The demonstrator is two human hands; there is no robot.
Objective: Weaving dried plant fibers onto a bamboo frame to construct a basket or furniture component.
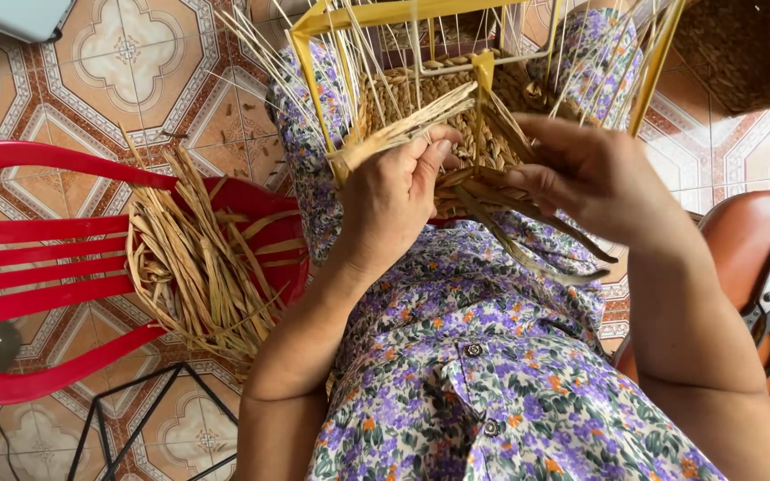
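A yellow metal frame (pixel 314 85) with thin upright reeds rests on my lap, partly filled with a woven straw basket (pixel 443 89). My left hand (pixel 394 200) pinches a flat dried straw strand (pixel 403 129) against the frame's near edge. My right hand (pixel 594 174) grips several darker straw strands (pixel 528 245) that trail down over my floral dress. Both hands work side by side at the weave's lower rim.
A red plastic chair (pixel 37 267) on my left holds a loose bundle of dried straw (pixel 202 263). Black scissors (pixel 766 307) lie on an orange-brown seat (pixel 746 236) at right. A black wire frame (pixel 135 419) stands on the patterned tile floor (pixel 135 62). Another woven piece (pixel 746 49) sits top right.
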